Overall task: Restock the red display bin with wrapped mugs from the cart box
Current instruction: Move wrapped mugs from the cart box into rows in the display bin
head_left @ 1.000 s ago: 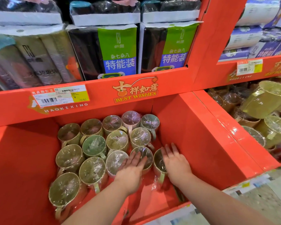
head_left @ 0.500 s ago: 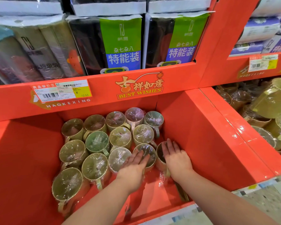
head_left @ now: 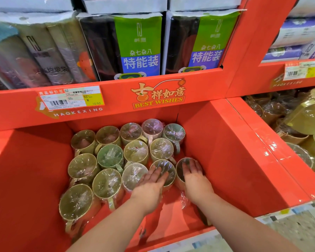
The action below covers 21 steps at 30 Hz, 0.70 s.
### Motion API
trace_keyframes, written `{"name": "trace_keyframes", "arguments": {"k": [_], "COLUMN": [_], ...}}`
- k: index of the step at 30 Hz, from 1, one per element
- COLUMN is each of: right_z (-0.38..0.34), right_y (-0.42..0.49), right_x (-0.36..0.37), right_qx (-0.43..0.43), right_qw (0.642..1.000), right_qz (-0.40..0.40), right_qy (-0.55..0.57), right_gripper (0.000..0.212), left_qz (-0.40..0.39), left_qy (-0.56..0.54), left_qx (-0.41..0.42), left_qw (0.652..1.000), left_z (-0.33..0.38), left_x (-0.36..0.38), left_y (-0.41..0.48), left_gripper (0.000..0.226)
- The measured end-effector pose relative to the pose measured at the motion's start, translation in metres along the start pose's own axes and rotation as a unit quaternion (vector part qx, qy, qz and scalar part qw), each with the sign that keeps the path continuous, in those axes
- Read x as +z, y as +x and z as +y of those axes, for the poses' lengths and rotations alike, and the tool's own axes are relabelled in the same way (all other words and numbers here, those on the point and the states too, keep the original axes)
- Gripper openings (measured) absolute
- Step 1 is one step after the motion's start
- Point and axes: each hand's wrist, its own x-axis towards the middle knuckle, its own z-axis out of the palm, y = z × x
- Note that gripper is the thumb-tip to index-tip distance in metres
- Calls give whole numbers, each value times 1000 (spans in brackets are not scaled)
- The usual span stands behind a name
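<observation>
Near the front of the red display bin (head_left: pixel 229 151), the left hand (head_left: pixel 150 186) lies flat, fingers straight, on the film top of a wrapped mug (head_left: pixel 164 164). The right hand (head_left: pixel 195 179) lies equally flat on the neighbouring mug (head_left: pixel 179 171), close to the bin's right wall; neither hand grasps anything. Behind and to the left, the other wrapped mugs (head_left: pixel 109 157) stand upright in close rows, and above them are a price label (head_left: pixel 71 98) and shelved packs (head_left: pixel 138 46).
</observation>
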Motion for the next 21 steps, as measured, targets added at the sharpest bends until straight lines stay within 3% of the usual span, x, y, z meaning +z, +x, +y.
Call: {"name": "trace_keyframes", "arguments": {"k": [7, 21], "right_z": [1, 0], "right_y": [0, -1], "right_x": [5, 2], "right_qx": [-28, -7], "right_qw": [997, 1000], "right_qz": [23, 9], "right_qy": [-61, -5], "right_gripper": [66, 72], "left_qz": [0, -3], "left_qy": [22, 81], "left_qx": [-22, -69], "left_qw": [1000, 994], "left_z": [5, 17], "left_x": [-2, 0], "left_y": [-1, 3], "left_gripper": [69, 75]}}
